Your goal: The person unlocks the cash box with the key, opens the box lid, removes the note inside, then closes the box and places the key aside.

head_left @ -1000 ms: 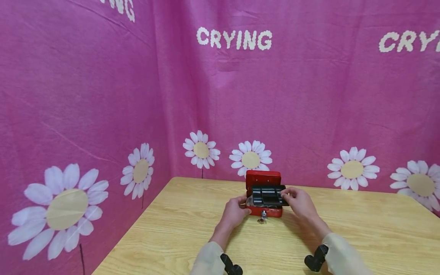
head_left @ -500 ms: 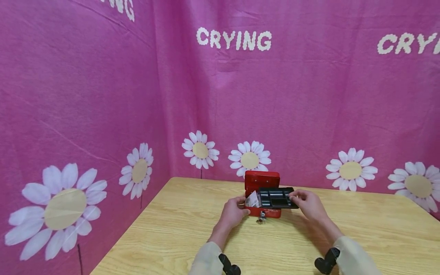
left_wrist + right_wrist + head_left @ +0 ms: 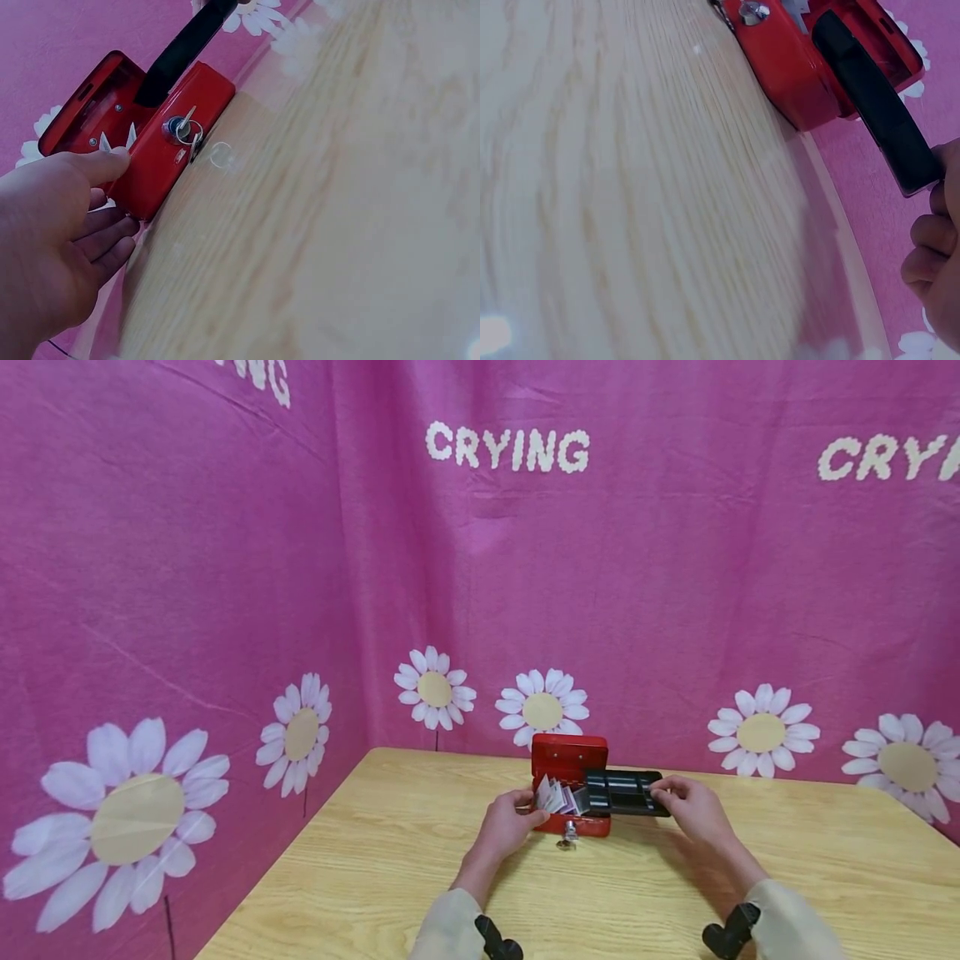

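A small red cash box (image 3: pixel 596 827) stands on the table with its lid (image 3: pixel 558 758) raised. My left hand (image 3: pixel 507 823) grips its left wall, thumb over the rim and fingers along the outer side. The right hand (image 3: pixel 697 814) pinches the right end of a black compartment tray (image 3: pixel 630 795). That tray is tilted and sticks out past the box's right side, its left end above the box opening. Inside the box, banknotes (image 3: pixel 557 797) lie fanned on the left. Keys on a ring (image 3: pixel 191 135) hang from the front lock.
The wooden table (image 3: pixel 375 852) bears the box near its back edge. Behind and to the left hangs a pink cloth (image 3: pixel 480 593) with printed daisies and lettering. Black wrist mounts sit at both sleeves.
The tray, pinched in my right hand, has come out of the box and moved to the right, uncovering the banknotes. My left hand has stayed at the box's left side.
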The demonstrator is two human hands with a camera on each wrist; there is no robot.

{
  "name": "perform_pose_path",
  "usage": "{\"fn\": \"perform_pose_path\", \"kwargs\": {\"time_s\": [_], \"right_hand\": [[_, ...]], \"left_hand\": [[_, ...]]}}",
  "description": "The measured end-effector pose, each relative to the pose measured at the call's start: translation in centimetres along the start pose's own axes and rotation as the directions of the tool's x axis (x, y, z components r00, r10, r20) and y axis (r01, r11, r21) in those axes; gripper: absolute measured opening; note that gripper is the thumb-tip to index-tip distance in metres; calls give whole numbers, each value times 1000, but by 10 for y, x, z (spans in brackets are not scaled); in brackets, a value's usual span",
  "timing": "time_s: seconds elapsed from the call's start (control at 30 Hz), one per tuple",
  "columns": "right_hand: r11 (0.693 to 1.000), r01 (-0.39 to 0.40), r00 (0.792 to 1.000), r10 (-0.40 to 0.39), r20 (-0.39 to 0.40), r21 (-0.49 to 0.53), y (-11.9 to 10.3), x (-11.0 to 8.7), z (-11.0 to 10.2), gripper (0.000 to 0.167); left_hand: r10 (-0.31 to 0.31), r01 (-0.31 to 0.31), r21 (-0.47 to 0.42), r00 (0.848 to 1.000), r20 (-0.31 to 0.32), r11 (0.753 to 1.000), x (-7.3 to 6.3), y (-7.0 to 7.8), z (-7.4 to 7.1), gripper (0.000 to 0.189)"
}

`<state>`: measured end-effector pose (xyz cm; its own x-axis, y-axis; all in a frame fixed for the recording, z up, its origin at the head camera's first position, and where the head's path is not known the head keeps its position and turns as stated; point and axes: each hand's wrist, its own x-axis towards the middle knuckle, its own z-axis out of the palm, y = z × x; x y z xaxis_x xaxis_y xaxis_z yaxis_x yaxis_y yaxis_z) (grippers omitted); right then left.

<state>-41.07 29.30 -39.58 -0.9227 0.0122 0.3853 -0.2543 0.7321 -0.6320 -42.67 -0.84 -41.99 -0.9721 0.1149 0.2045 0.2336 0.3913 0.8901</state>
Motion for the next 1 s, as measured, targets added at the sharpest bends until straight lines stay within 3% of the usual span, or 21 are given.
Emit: {"fn": "perform_pose_path", "kwargs": {"time_s": [0.7, 1.0], "right_hand": [[997, -3, 1000, 2, -17, -79, 26, -9, -20, 22], [984, -145, 989, 143, -25, -107, 28, -10, -22, 29]], "left_hand": [[19, -19, 14, 1000, -19, 1000, 0, -2, 3, 46], [44, -44, 9, 999, -21, 999, -1, -2, 3, 47]]}}
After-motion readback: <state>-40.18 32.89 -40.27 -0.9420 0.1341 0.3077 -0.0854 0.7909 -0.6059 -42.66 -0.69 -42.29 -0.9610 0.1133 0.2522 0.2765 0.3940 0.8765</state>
